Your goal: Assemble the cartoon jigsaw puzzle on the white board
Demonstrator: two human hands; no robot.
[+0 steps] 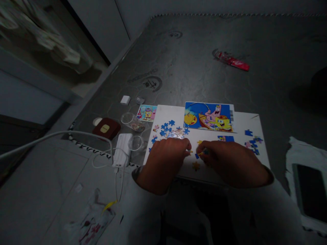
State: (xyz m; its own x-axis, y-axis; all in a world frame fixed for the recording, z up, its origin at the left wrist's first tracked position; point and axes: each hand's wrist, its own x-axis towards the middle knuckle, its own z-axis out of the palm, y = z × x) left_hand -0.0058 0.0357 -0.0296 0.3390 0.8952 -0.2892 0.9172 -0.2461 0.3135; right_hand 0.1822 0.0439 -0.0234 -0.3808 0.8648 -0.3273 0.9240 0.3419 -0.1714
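Both my hands rest on a white board [240,120] lying on a dark bed surface. My left hand [166,160] has its fingers pinched on a small puzzle piece at its fingertips. My right hand [227,160] pinches a blue and yellow puzzle piece [200,153] close beside it. A yellow piece [196,166] lies on the board just below the fingertips. A heap of blue loose pieces [170,131] sits above my left hand. A cartoon reference picture [208,116] lies at the board's far edge, and more pieces [252,140] lie at the right.
Left of the board are a clear plastic bag [132,121], a white power adapter [122,148] with a cable, a dark red case [106,128], a small cartoon card [146,113] and a white cube [125,99]. A red wrapper [231,60] lies far back. A tablet [310,192] on white cloth sits right.
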